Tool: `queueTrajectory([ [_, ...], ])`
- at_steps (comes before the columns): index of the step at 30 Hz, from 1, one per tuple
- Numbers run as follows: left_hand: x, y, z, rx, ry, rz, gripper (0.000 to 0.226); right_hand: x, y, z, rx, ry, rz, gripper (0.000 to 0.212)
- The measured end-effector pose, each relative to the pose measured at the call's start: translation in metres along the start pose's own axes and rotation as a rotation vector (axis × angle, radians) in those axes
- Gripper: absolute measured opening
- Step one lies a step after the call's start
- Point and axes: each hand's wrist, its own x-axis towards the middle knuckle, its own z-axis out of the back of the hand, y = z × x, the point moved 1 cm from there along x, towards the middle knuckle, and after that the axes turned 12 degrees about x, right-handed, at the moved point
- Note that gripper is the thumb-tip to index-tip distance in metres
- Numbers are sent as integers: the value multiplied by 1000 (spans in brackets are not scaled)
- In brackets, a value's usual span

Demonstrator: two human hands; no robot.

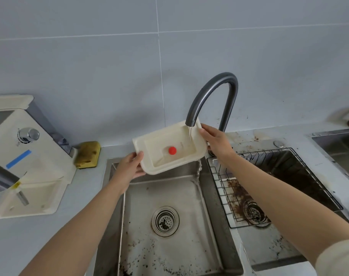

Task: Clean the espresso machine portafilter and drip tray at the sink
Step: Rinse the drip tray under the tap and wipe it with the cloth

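A cream plastic drip tray [161, 156] with a red float button [172, 150] is held tilted over the left sink basin [189, 226]. My left hand [129, 166] grips its near left corner, and my right hand [215, 142] grips its far right edge. The dark grey faucet [213, 92] runs water into the tray's right end. Water spills off the tray's lower right corner into the basin. No portafilter shows itself clearly.
The cream espresso machine [26, 156] stands on the left counter beside a yellow sponge [88, 154]. A wire rack [269, 186] sits in the stained right basin. Coffee grounds speckle the left basin floor around the drain [165, 221]. Another sink [340, 146] is at far right.
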Motion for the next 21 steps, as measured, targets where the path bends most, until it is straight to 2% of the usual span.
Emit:
queueTrajectory([
  [4,-3,11,-11,-97,47,61,42,1,2,0,-66,1,19,27],
  [10,2,12,-12,-112,52,88,43,7,8,0,-221,-43,11,30],
  [15,9,6,-7,-121,5,93,42,12,7,0,-278,-56,-56,26],
  [21,12,1,1,-137,-25,107,29,16,7,-5,-272,-81,-164,32],
])
